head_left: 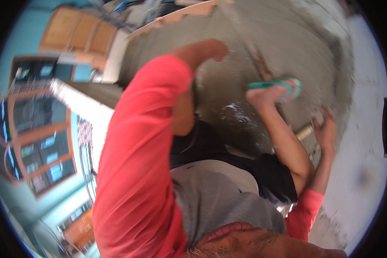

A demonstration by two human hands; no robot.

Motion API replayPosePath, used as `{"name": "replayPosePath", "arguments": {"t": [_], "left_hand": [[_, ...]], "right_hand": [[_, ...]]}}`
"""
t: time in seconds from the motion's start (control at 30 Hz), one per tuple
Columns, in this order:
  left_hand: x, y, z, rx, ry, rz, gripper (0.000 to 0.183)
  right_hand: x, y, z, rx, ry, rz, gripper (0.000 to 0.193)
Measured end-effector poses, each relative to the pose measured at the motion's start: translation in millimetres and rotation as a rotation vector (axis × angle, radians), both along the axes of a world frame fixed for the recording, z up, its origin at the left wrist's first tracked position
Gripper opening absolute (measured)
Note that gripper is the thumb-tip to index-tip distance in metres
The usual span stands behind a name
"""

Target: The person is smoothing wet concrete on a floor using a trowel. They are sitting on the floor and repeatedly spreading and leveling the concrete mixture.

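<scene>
Over wet grey cement (159, 51) my left hand (215, 49) reaches out, bent downward at the wrist. Motion smears its fingers, and nothing shows clearly in them. Beside the pale wall at the right is my right hand (325, 131), its fingers apart and low over the cement. Close to its thumb side lies a short light-wood handle (304, 132), apart from the palm; what it belongs to is hidden behind my leg. A long narrow wooden strip (249, 41) crosses the cement, running toward my foot in a teal flip-flop (268, 85).
A thin wooden board (176, 18) edges the cement at the far side, with a jumble of objects beyond it. The pale wall (365, 129) borders the right. At left are a white ledge (84, 101), wood-framed windows (43, 142) and a wooden panel (79, 32).
</scene>
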State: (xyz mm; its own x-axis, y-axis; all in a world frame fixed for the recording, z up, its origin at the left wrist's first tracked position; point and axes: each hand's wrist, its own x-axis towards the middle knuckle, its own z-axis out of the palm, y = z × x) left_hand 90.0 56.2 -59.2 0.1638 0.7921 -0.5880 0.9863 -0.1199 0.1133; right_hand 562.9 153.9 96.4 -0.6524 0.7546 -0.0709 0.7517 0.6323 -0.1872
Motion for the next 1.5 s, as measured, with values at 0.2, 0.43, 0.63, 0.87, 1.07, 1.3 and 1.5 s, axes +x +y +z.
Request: {"name": "replayPosePath", "arguments": {"t": [0.2,0.43,0.63,0.87,1.07,1.3,1.5], "left_hand": [[-23,-15,9,-0.006,0.057,0.021,0.052],[-77,-28,9,0.068,0.033,0.146,0.056],[-75,-38,44,-0.029,0.01,0.301,0.062],[-72,-53,70,0.02,0.01,0.384,0.066],[-94,-61,53,-0.026,0.046,0.453,0.056],[-97,-64,53,-0.045,0.082,0.413,0.062],[-56,-53,93,-0.014,0.011,0.411,0.063]], "right_hand": [[13,5,13,0.058,0.07,-0.042,0.037],[41,13,22,0.074,0.16,-0.109,0.037],[59,18,23,0.149,0.192,-0.166,0.036],[70,19,25,0.185,0.2,-0.207,0.034],[66,16,30,0.189,0.208,-0.18,0.04],[63,17,23,0.193,0.226,-0.174,0.04],[72,12,26,0.185,0.227,-0.18,0.041]]}}
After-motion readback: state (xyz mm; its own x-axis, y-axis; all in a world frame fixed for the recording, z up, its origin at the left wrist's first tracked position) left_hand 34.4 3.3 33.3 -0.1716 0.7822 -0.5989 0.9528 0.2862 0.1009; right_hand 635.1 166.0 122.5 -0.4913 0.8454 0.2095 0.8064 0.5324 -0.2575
